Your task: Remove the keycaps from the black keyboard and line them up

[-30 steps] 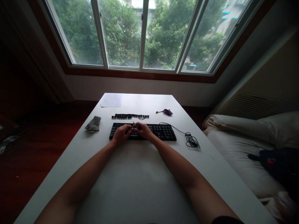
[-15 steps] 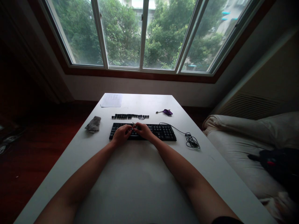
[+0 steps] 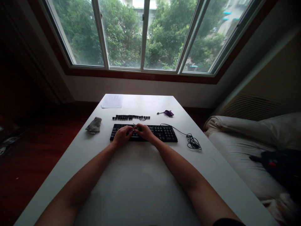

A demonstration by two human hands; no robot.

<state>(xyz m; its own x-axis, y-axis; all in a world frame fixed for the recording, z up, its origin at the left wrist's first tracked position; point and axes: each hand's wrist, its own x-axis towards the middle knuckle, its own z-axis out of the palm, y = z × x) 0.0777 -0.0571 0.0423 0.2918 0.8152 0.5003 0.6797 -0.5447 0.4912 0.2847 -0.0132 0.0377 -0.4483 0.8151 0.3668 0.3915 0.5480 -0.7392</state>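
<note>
A black keyboard [image 3: 162,133] lies across the white table, with both hands over its left half. My left hand [image 3: 122,135] has its fingers closed in a pinch. Close against it, my right hand [image 3: 144,131] is also closed at the fingertips. Something small shows between the fingertips, with a thin tip sticking up; its kind is too small to make out. Behind the keyboard, several loose black keycaps [image 3: 123,117] stand in rows. Near their right end lies a small round, see-through piece [image 3: 142,119].
A grey cloth [image 3: 94,125] lies left of the keyboard. A purple object with a brush-like end [image 3: 168,113] rests at the back right. The coiled cable [image 3: 194,142] is on the right, and paper sheets [image 3: 112,101] are at the far left corner of the table [image 3: 141,175].
The thin tip between my fingertips has shifted very slightly. Both hands stay in nearly the same place over the keyboard, and the other objects have not moved.
</note>
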